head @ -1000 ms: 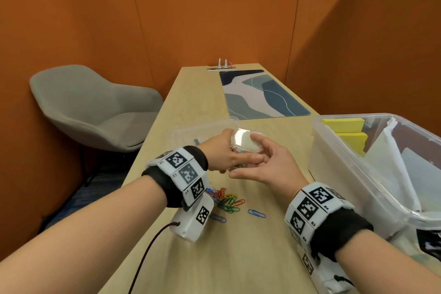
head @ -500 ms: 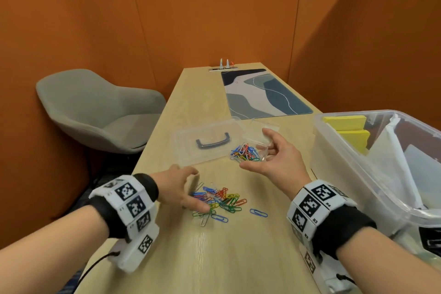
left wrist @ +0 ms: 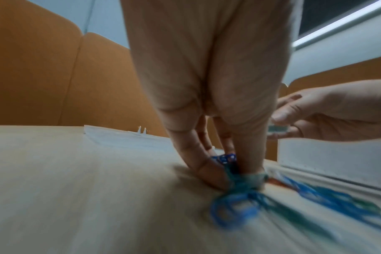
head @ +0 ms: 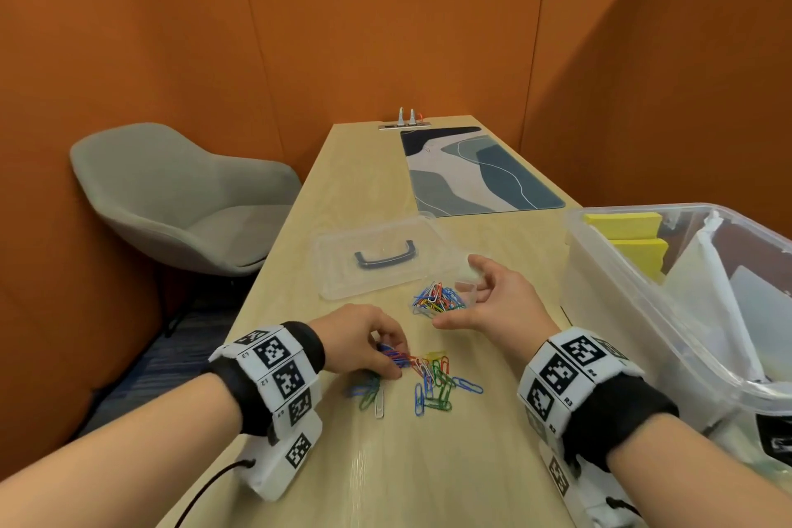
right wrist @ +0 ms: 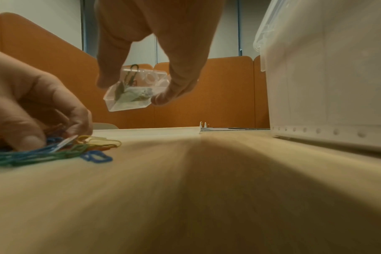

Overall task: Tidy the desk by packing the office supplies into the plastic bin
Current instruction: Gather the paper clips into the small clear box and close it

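Even, soft indoor light; the head view is sharp, with walls bowed at the edges by the wide lens. A pale glare streak lies on the near desk (head: 364, 467). Both wrist views are dimmer, the near desk and clips (left wrist: 233, 209) smeared with blur.

Both forearms reach in from the near edge, each wrist wrapped in a black band with white marker tiles. The left hand (head: 364, 341) is palm down, low and near, its thumb and fingers (left wrist: 209, 169) curled together and pinching at the surface. The right hand (head: 493, 298) sits farther and to the right, raised, palm turned leftward, thumb and fingers (right wrist: 178, 86) curved in a pinch.
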Tool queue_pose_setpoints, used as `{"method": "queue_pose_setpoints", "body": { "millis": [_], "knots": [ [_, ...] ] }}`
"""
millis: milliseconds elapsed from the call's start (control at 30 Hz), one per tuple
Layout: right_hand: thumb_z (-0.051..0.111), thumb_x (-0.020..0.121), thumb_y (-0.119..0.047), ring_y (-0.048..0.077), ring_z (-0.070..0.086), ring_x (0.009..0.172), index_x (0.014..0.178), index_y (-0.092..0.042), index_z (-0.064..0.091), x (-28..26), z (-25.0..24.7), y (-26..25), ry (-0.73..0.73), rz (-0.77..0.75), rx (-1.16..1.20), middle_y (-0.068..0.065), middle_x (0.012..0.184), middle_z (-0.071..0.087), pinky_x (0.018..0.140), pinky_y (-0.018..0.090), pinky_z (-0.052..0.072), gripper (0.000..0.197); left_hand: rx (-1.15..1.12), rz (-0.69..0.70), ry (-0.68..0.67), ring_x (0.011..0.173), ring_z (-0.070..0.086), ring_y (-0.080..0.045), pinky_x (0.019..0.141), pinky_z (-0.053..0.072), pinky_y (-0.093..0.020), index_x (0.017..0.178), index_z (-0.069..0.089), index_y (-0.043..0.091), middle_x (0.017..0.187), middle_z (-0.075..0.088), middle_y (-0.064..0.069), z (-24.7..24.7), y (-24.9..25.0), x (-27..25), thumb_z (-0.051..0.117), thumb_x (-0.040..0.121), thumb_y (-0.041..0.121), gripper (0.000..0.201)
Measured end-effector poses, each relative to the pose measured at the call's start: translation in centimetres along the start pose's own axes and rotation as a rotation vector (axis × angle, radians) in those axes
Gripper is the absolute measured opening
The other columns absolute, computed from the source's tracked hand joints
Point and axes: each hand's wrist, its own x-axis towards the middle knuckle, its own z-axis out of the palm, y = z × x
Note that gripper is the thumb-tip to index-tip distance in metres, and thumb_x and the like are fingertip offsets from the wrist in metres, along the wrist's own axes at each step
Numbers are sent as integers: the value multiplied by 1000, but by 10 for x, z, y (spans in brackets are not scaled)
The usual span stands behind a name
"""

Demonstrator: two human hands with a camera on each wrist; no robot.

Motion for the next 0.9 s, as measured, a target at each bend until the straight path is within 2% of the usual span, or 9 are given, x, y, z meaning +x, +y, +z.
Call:
{"method": "queue_pose_setpoints", "body": {
  "millis": [67,167,267,400,533,633,700,767,900],
  "knots": [
    [90,51,-10,18,63,107,144,-10,30,-1,-1,-1,-12,7,22,12,126,60,89,21,48,111,-80,-9,-1,57,52,4,67,44,-11,94,70,22,81,61,10,-5,-2,2,75,75,19,20],
    [89,52,-5,17,64,106,144,-8,31,-2,-2,-1,-20,11,70,15,125,60,73,9,49,109,-245,-33,-6,49,56,5,62,49,-13,80,70,24,63,65,12,-20,-1,1,75,75,9,17],
    [88,52,-4,15,64,104,143,-8,32,-2,-2,-1,-32,16,93,14,122,61,66,4,49,107,-411,-13,20,49,58,2,54,48,-10,83,70,18,70,61,2,-48,13,-6,73,76,3,17],
    [89,51,-3,13,65,99,140,-8,38,-3,-2,-3,-45,2,136,8,106,64,76,12,52,103,-468,76,129,50,59,2,53,47,-7,95,70,8,72,61,0,-81,40,-5,69,78,0,18],
    [89,50,-6,13,68,90,135,-11,44,-4,-1,-4,-55,-34,150,9,96,65,80,21,54,97,-270,146,132,57,61,3,60,50,-8,98,73,10,75,68,6,-74,62,11,73,78,8,20],
    [89,50,-7,21,71,89,136,-12,44,-5,-2,-4,-59,-49,176,16,105,67,86,31,55,97,-162,197,178,73,61,-5,68,48,-10,96,74,14,86,71,2,-59,67,15,72,79,14,17],
    [88,53,-5,19,72,88,136,-12,43,-5,-4,-4,-52,-55,194,18,109,66,81,24,56,95,-166,209,273,80,60,-7,66,44,-4,97,74,16,95,69,2,-60,64,12,73,78,18,18],
    [87,54,-5,12,71,79,136,-11,43,-5,-5,-6,-48,-65,196,16,108,66,69,13,54,94,-161,166,327,83,60,-10,64,42,-4,98,72,19,99,70,2,-68,55,6,75,76,22,22],
    [87,55,-3,2,68,70,136,-11,44,-9,-4,-9,-59,-82,216,0,97,64,60,8,50,92,-183,66,246,73,57,-8,56,45,-10,97,73,21,100,70,-3,-66,35,0,74,77,24,20]
  ]
}}
